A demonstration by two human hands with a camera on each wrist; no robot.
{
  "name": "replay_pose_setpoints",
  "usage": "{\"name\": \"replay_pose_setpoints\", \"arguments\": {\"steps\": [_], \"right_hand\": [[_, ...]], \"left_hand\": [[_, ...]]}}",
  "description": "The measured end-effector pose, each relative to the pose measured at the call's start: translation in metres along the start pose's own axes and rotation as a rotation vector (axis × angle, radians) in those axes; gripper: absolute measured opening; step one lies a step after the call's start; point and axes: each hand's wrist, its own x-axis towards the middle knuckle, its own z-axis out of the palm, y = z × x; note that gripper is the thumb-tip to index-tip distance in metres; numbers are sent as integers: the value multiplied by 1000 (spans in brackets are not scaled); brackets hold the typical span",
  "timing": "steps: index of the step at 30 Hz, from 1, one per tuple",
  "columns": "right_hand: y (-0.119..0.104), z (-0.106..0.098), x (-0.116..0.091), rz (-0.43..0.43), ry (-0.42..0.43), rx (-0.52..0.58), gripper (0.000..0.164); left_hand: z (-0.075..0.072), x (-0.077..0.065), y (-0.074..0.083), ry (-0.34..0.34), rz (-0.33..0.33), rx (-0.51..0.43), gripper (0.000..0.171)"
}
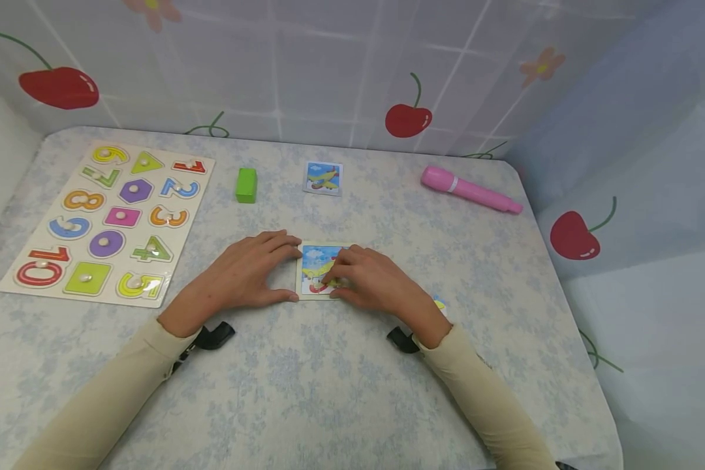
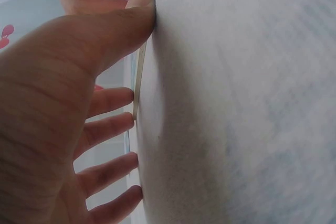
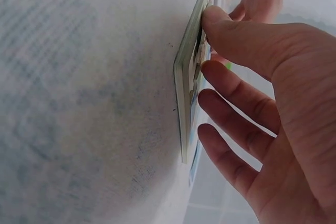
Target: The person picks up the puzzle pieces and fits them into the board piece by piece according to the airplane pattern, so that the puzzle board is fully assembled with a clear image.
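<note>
A small framed jigsaw puzzle [image 1: 313,261] with a yellow aeroplane on blue sky lies flat on the table. Along its left edge rests my left hand [image 1: 248,271], thumb by the near corner and forefinger by the far one; its fingers are spread in the left wrist view. My right hand [image 1: 373,279] covers the puzzle's right part, fingertips down on the picture. In the right wrist view its thumb [image 3: 216,18] touches the board [image 3: 181,98], with the other fingers gently bent along the surface. A small coloured piece [image 1: 440,303] shows partly behind my right wrist.
At the left lies a board of knobbed numbers and shapes [image 1: 176,258]. Behind the puzzle are a green block [image 1: 246,185] and a small aeroplane picture card [image 1: 323,178]. A pink pen-shaped thing [image 1: 476,191] lies back right. A cherry-patterned curtain [image 1: 329,78] hangs behind the table.
</note>
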Motion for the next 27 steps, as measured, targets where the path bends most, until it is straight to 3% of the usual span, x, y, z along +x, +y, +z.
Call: {"name": "replay_pose_setpoints", "arguments": {"steps": [18, 27], "right_hand": [[1, 4, -1, -23, 28, 4, 17], [7, -7, -20, 64, 44, -28, 22]], "left_hand": [[0, 1, 1, -4, -5, 11, 76], [1, 1, 1, -13, -18, 14, 77]]}}
